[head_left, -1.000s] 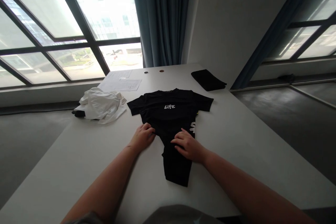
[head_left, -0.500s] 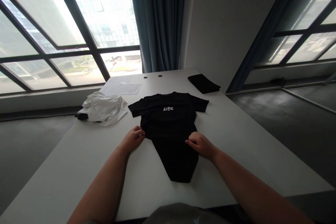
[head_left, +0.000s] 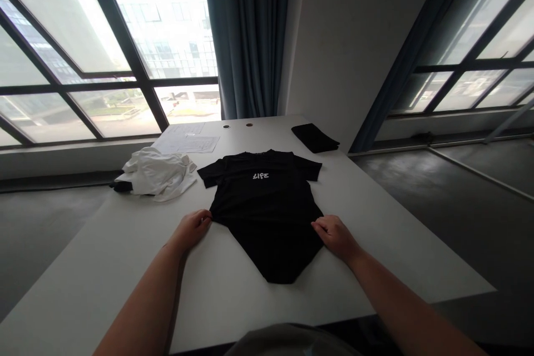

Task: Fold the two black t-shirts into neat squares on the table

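Observation:
A black T-shirt [head_left: 265,206] with small white lettering on the chest lies face up in the middle of the white table [head_left: 375,222], collar away from me. My left hand [head_left: 192,228] pinches the shirt's left side edge, fingers curled closed. On the opposite side, my right hand [head_left: 336,236] grips the right edge in the same way. The lower part of the shirt narrows to a rounded point towards me.
A crumpled white garment [head_left: 161,173] lies at the left over something dark. Paper sheets [head_left: 187,142] sit behind it. A folded black cloth [head_left: 315,138] rests at the far right corner. Windows and a blue curtain [head_left: 246,33] stand behind the table.
Both hands have moved apart, left hand leftwards and right hand rightwards, each pulling a side of the shirt outwards. The shirt's lower body now lies wider and flatter.

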Motion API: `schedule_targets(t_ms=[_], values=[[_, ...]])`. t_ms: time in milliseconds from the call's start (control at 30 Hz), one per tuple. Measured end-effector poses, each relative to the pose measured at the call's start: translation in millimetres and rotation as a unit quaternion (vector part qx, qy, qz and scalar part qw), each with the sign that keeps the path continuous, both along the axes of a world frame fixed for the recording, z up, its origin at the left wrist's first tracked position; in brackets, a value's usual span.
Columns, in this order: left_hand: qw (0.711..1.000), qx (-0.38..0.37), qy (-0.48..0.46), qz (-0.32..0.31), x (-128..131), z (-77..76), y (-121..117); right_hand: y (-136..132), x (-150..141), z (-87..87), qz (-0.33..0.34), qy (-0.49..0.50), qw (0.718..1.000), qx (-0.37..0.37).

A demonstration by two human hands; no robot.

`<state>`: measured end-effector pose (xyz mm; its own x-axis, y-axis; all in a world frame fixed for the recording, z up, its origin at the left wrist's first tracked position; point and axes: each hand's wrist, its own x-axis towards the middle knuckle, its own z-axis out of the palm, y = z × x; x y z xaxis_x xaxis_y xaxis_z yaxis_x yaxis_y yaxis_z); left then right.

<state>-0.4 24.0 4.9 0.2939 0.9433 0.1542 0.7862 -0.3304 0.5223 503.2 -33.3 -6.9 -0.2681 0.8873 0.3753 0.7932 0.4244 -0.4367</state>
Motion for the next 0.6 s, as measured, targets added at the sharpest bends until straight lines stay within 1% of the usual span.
schedule_targets(t_ms=[67, 133, 200, 267, 333, 400, 467, 533, 600], values=[[1.000, -0.002, -0.015, 0.011, 6, 1.5, -3, 0, -3, 3.4, -0.001, -0.003, 1.000, 0.016], [0.999, 0.001, -0.035, 0.011, 15, 2.5, -6, -3, -10, 9.0, 0.018, -0.007, 0.999, 0.033], [0.999, 0.009, -0.041, 0.004, 25, 1.9, -8, -9, -19, 14.3, 0.070, -0.022, 0.997, 0.039], [1.000, 0.019, -0.018, 0.003, 36, -0.8, -9, -16, -30, 16.6, 0.130, -0.041, 0.990, 0.028], [0.999, 0.029, 0.012, 0.014, 45, -5.1, -8, -21, -40, 15.3, 0.155, -0.055, 0.986, 0.014], [0.999, 0.039, 0.021, 0.025, 51, -10.0, -7, -23, -47, 11.6, 0.139, -0.062, 0.988, 0.001], [0.998, 0.052, -0.002, 0.034, 53, -14.4, -4, -20, -52, 7.7, 0.102, -0.064, 0.993, -0.006], [0.994, 0.073, -0.056, 0.052, 53, -17.7, -2, -17, -54, 5.2, 0.075, -0.061, 0.995, -0.010], [0.984, 0.086, -0.140, 0.073, 53, -20.1, 0, -14, -55, 4.3, 0.069, -0.052, 0.996, -0.013]])
